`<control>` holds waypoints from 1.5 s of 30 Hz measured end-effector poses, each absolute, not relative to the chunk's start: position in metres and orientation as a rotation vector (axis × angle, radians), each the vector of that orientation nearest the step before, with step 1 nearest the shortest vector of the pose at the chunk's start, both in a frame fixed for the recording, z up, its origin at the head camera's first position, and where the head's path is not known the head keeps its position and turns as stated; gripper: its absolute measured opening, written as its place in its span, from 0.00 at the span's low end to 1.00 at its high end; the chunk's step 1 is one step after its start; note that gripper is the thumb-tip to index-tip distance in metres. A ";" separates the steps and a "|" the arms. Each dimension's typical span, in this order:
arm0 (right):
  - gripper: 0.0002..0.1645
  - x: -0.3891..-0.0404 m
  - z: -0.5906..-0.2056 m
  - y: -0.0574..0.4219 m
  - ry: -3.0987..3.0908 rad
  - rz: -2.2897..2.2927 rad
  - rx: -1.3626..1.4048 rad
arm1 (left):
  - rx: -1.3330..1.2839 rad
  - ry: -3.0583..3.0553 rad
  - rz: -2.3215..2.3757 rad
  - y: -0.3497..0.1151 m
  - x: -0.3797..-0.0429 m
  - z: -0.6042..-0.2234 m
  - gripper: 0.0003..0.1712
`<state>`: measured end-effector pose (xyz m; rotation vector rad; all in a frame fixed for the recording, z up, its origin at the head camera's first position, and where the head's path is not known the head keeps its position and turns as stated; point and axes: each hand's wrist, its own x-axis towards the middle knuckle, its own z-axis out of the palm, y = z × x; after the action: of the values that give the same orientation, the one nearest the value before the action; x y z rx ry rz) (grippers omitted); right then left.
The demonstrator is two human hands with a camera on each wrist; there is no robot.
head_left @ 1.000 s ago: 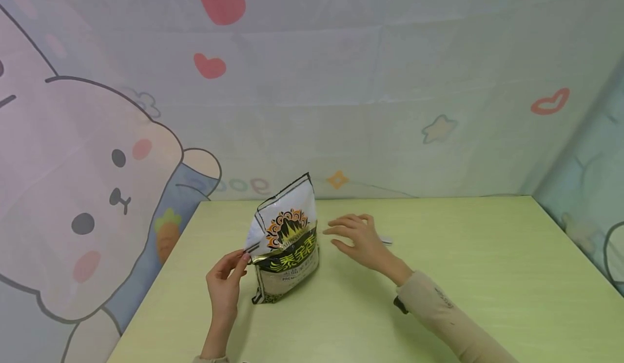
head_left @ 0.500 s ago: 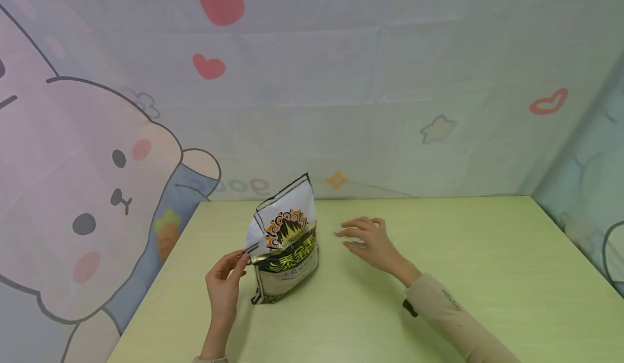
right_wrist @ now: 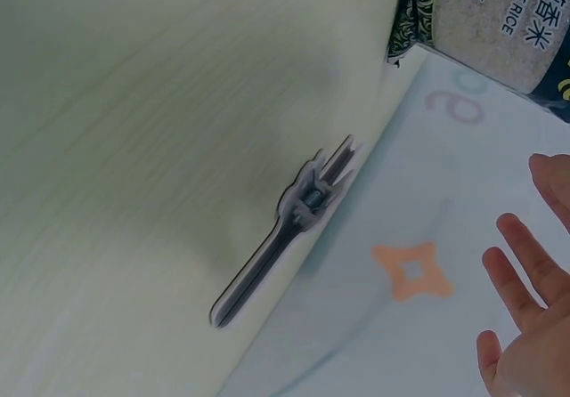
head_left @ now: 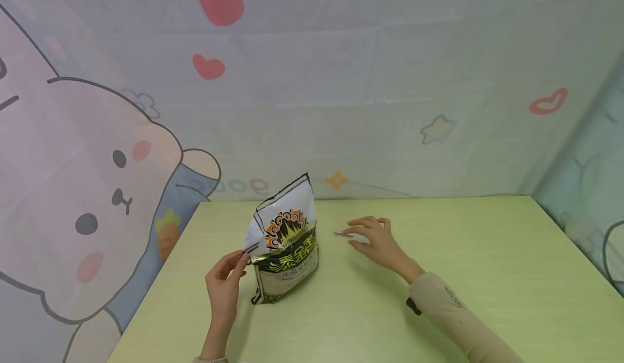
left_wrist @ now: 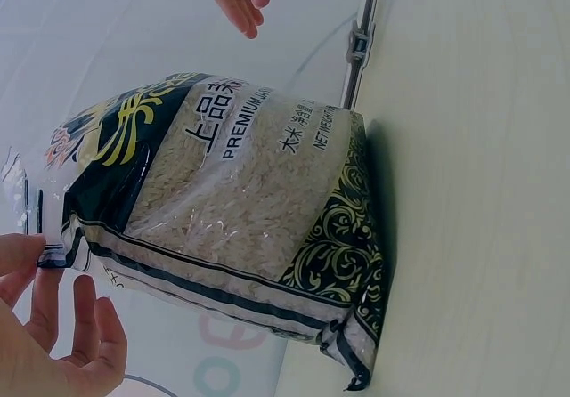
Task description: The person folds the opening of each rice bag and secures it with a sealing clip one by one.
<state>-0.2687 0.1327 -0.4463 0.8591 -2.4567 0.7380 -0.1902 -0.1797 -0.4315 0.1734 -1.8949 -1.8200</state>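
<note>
A bag of rice (head_left: 287, 254), white above with a dark band and clear lower part, stands upright on the table. My left hand (head_left: 224, 282) pinches its left edge between thumb and forefinger; in the left wrist view the other fingers (left_wrist: 85, 317) are loosely bent. My right hand (head_left: 380, 244) hovers right of the bag, fingers spread and slightly bent, holding nothing. Below it on the table lies a slim grey tool (right_wrist: 258, 268) with a long handle and a forked end, partly hidden by the hand in the head view.
The pale green table (head_left: 468, 276) reaches back to a cloth backdrop (head_left: 312, 81) printed with a cartoon animal and hearts. More backdrop hangs at the right side.
My right hand has moved a little to the right, away from the bag, uncovering the left end of the grey tool. The left hand and the bag have stayed put.
</note>
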 end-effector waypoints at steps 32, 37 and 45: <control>0.14 -0.279 -0.466 0.144 -2.634 0.722 0.745 | 0.179 -1.896 -1.812 -0.180 -0.190 -0.432 0.13; 0.14 -0.280 -0.470 0.147 -2.663 0.697 0.723 | 0.175 -1.901 -1.800 -0.179 -0.190 -0.432 0.13; 0.14 -0.283 -0.476 0.151 -2.662 0.651 0.731 | 0.169 -1.901 -1.800 -0.179 -0.190 -0.433 0.13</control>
<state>-0.2830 0.1511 -0.4763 0.7315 -2.6622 0.6506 -0.1896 -0.1792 -0.4332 0.1694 -1.9013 -1.8003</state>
